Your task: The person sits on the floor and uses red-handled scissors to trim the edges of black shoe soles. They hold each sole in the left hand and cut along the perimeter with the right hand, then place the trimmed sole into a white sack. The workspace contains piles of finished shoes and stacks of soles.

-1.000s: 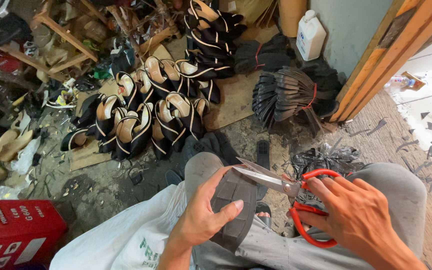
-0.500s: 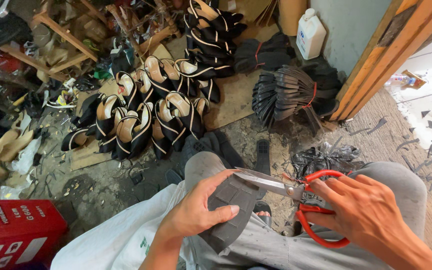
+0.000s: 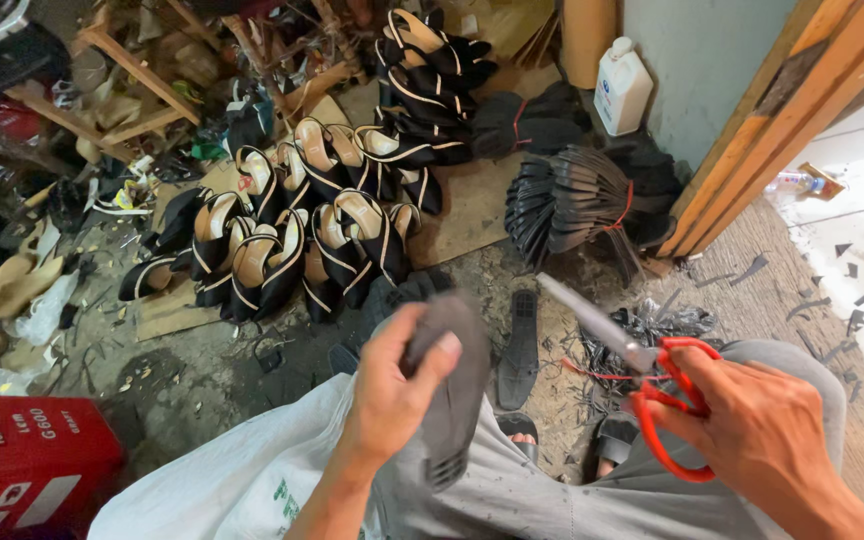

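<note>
My left hand (image 3: 392,385) grips a dark grey shoe sole (image 3: 457,400), held upright over my lap with the thumb across its top. My right hand (image 3: 762,435) holds red-handled scissors (image 3: 642,375), fingers through the loops, blades closed and pointing up-left, now apart from the sole. My grey trousers (image 3: 552,500) and a white sack (image 3: 222,480) lie under both hands.
Several finished black-and-tan heeled sandals (image 3: 302,230) stand on cardboard ahead. A tied bundle of black soles (image 3: 572,200), a loose black sole (image 3: 520,345), a white plastic bottle (image 3: 620,88), a red box (image 3: 22,460) at lower left and a wooden door frame (image 3: 782,120) surround me.
The scissors have come off the sole and swung right. My left hand has turned the sole from lying flat to standing upright.
</note>
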